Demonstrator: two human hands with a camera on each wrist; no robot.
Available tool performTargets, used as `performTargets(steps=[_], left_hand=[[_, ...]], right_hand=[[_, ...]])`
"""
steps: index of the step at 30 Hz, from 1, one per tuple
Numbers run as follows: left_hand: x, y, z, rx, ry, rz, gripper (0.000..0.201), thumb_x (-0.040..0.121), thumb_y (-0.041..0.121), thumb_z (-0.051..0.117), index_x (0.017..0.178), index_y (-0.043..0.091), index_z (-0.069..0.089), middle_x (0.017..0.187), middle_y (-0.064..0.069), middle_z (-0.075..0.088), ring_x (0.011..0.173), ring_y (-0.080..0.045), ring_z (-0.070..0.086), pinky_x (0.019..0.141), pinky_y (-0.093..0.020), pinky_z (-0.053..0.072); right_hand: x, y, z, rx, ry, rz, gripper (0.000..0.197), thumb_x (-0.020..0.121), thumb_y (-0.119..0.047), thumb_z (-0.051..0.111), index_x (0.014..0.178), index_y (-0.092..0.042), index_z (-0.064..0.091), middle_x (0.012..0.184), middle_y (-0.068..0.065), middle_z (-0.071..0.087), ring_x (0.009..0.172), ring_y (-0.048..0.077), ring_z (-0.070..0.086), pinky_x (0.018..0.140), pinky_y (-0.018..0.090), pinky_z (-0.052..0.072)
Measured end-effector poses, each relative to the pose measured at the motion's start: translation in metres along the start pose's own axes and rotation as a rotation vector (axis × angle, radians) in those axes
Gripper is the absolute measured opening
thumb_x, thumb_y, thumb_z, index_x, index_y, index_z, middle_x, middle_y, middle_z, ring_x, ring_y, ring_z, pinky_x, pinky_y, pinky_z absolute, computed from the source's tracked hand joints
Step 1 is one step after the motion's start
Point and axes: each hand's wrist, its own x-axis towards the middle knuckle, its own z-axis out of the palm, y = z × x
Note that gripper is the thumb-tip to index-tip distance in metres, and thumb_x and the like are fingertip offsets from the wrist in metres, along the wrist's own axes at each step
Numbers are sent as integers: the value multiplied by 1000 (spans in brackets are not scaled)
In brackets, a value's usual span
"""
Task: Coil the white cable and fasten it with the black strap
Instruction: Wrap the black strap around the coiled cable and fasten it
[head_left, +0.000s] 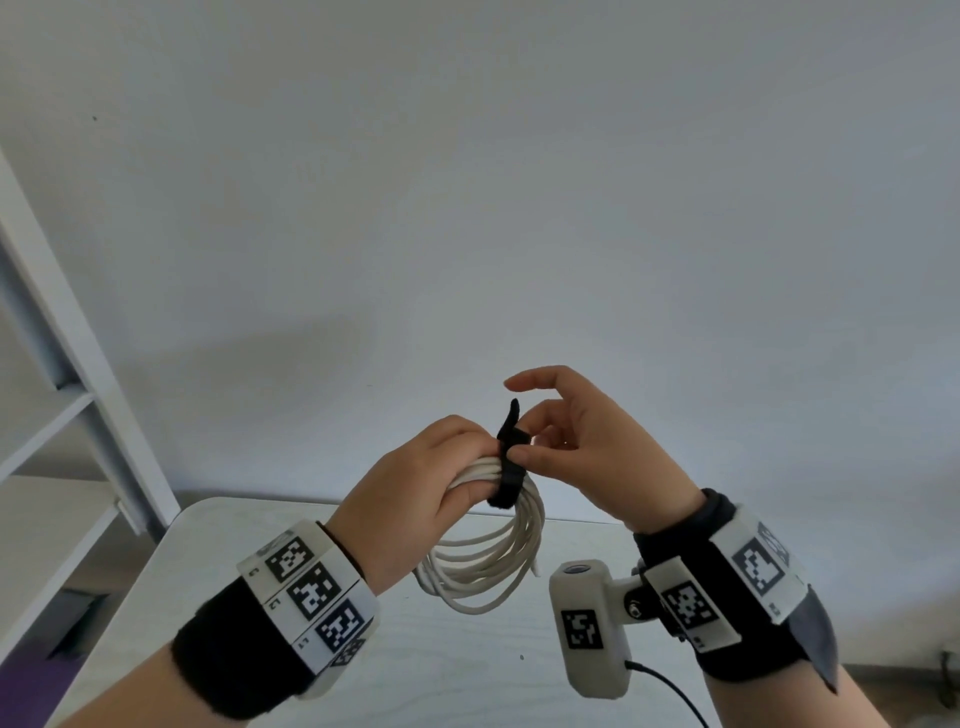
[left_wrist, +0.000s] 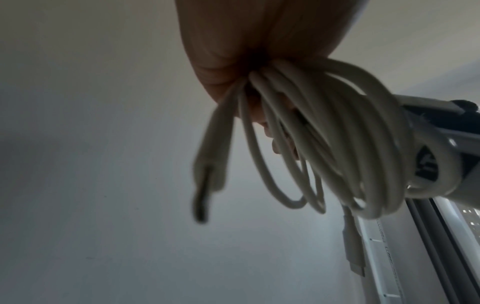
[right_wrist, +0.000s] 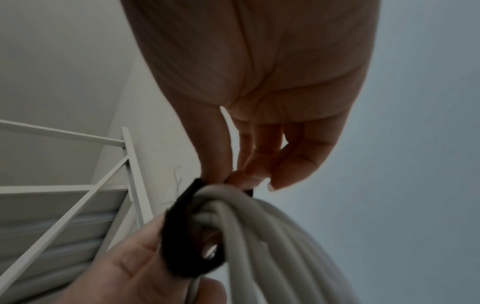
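Right hand (head_left: 582, 447) has thumb and a fingertip pinching the strap (head_left: 508, 457), index finger lifted clear. The strap is looped round the top of the cable (head_left: 488, 551) bundle, with its loose end sticking up. Left hand (head_left: 415, 499) is curled tight round the bundle right beside the strap, so the coil hangs below it, above the table (head_left: 218, 540). One plug (left_wrist: 205, 185) dangles loose from the left fist.

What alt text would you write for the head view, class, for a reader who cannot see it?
Above a white table, the left hand grips a coiled white cable while the right hand pinches a black strap wrapped round the coil, one end sticking up.
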Motion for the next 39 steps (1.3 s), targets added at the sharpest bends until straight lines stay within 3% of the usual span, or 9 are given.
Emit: performTargets(steps=[7,11,16,20,24,27,32,35,39], left_hand=[[-1,5,3,-19,-6,-32,16,85,31,53,99,26,52,90,20,51,81,1,54,67,-12,42],[-2,7,2,-36,-15,-90,37,86,17,60,95,42,34,78,23,52,70,6,55,60,-7,39],[-2,6,2,-83,-15,-49,32,82,38,51,111,44,39,102,22,61,88,-2,62,75,-16,47],[-3,3,2,-76,15,13,32,81,34,45,113,41,47,106,24,60,95,-1,59,79,-18,47],[-4,2,0,-99,24,10,31,81,36,45,111,43,49,107,29,57,92,5,58,75,-8,43],[-3,3,1,-98,8,8,28,80,42,45,108,43,48,105,39,54,89,8,58,72,-7,42],[-2,3,1,-132,57,19,25,81,35,47,105,40,52,104,34,58,87,9,58,72,-4,40],[0,2,-1,-83,36,70,26,82,26,49,105,36,54,94,29,60,88,6,59,74,-8,42],[0,0,0,-60,18,111,25,84,23,49,105,32,56,101,19,55,89,-3,58,76,-18,47]], right_hand=[[4,3,-1,23,-48,11,42,78,-3,67,113,-22,57,76,-4,64,64,17,47,64,22,44],[5,7,0,50,-59,8,40,78,-2,67,113,-21,58,78,0,65,71,23,53,71,31,45],[7,10,-2,52,-94,0,41,78,-4,67,114,-21,57,78,0,63,71,21,53,68,24,45],[8,13,-4,58,-106,7,39,78,-9,69,112,-24,57,75,-5,61,67,17,47,64,18,43],[9,19,-7,-21,-132,23,18,78,-24,69,94,-31,64,86,0,63,69,13,49,72,25,43],[12,29,-9,15,-185,55,14,72,-36,72,82,-32,64,87,-8,65,75,14,55,79,29,44],[13,41,-7,439,-297,70,40,73,-42,69,86,-7,59,76,-3,63,72,14,58,72,23,49],[14,39,-8,443,-221,74,18,82,-25,54,76,-8,59,65,-7,63,64,10,56,68,24,45],[19,32,-9,316,-156,59,11,82,-19,57,75,-11,61,67,-5,64,65,12,56,68,25,47]])
